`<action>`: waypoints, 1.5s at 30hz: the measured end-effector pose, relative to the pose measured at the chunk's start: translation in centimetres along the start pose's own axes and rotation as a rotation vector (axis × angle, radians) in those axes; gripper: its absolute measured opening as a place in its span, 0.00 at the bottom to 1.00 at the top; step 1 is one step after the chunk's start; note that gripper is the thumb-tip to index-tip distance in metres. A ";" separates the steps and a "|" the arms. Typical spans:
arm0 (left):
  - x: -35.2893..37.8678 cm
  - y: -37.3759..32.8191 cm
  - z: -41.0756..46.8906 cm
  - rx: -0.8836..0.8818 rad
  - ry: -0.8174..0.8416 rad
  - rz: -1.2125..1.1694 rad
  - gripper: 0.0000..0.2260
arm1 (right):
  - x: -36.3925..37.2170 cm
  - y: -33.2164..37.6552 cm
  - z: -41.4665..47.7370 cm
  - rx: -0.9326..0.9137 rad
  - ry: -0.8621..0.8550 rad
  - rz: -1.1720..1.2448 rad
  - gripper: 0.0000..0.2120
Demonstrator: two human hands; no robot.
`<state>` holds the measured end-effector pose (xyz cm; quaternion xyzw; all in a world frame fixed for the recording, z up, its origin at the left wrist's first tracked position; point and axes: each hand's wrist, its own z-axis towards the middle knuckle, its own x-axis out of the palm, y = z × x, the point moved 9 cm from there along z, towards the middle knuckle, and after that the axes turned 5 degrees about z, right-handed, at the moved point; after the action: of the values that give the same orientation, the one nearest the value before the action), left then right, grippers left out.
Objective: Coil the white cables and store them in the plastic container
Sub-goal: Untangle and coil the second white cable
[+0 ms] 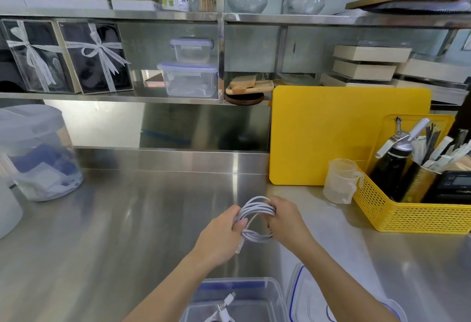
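A white cable [257, 209] is wound into several loops and held above the steel counter between both hands. My left hand [219, 238] grips the left side of the coil, and a loose connector end hangs down below its fingers. My right hand [285, 222] closes on the coil's right side. Below my arms, at the front edge, stands the open clear plastic container [274, 293] with another white cable [224, 309] lying inside. Its blue-trimmed lid [303, 296] lies just to the right.
A yellow basket [407, 217] with tools and a measuring cup [340, 181] stand at the right, in front of a yellow cutting board [331, 130]. A large clear tub [38, 153] sits at the left. Shelves behind carry boxes and stacked containers [190, 69].
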<state>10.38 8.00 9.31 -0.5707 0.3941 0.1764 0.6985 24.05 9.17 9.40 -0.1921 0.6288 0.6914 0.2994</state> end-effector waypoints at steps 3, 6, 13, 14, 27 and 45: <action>0.3 0.5 0.3 -0.010 0.033 0.021 0.12 | 0.7 0.6 -0.9 0.000 0.117 0.254 0.05; 0.9 0.1 0.1 -0.004 0.142 -0.080 0.10 | 0.8 0.5 -1.5 0.049 0.168 0.512 0.04; 1.3 0.8 0.0 -0.073 0.209 -0.301 0.08 | -1.5 4.0 -2.2 -0.434 -0.097 -0.130 0.20; 1.4 0.9 0.0 -0.078 0.223 -0.315 0.08 | -1.0 5.0 -2.9 -0.606 -0.136 -0.305 0.18; 0.6 -0.1 -0.4 -0.150 0.316 -0.536 0.13 | -1.5 5.3 -4.7 -0.791 -0.376 -0.268 0.06; -0.1 0.6 0.0 -0.057 0.208 -0.140 0.14 | 0.3 0.5 -2.5 0.133 0.052 0.667 0.07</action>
<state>9.93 8.20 9.00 -0.6314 0.4187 0.0781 0.6480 23.22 6.76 9.29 0.0266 0.7083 0.7035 0.0524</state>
